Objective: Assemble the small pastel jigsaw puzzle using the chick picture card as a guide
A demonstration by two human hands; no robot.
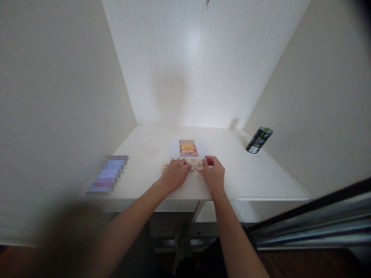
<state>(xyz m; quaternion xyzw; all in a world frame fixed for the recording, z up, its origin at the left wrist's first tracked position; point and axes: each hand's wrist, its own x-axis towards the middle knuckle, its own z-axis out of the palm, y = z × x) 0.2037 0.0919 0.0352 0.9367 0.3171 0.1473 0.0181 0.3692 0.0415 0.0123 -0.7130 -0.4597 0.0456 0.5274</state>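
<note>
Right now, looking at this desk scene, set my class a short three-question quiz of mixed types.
1. True or false: the dark can stands on the person's right side of the desk.
2. What lies just beyond the puzzle pieces? A) a picture sheet B) a mug C) scissors
3. Fill in: both the left hand and the right hand rest on the ____.

Key: 1 true; 2 A, the picture sheet; 3 puzzle pieces.
</note>
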